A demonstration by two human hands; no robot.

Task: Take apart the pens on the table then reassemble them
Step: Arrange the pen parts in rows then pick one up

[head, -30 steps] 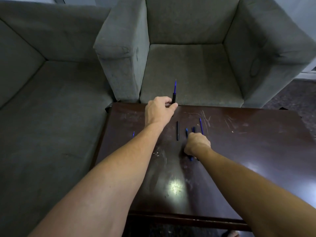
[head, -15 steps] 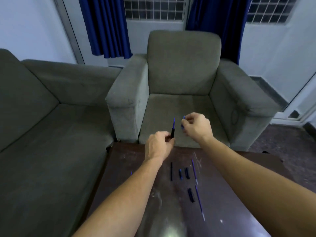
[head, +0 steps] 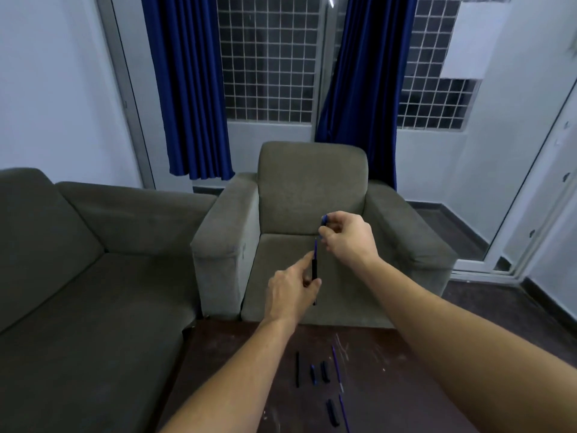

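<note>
My left hand (head: 292,292) holds a black pen barrel (head: 314,273) upright, a blue refill sticking out of its top. Just above and to the right, my right hand (head: 346,237) pinches a small blue pen piece (head: 324,219) close to the refill's tip. Both hands are raised in front of the armchair, above the dark wooden table (head: 390,354). On the table lie several loose pen parts: a long black barrel (head: 297,368), a short blue piece (head: 313,374), a short black piece (head: 325,371), a blue refill (head: 337,367), another black piece (head: 332,412) and another refill (head: 344,414).
A grey armchair (head: 312,189) stands right behind the table's far edge. A grey sofa (head: 78,260) runs along the left. Blue curtains (head: 190,89) and a grilled window are at the back, a glass door at the right.
The camera tilted up, so the table dropped low in view. My right hand left the parts on the table and rose with a small blue piece to the refill's tip. My left hand lifted the barrel.
</note>
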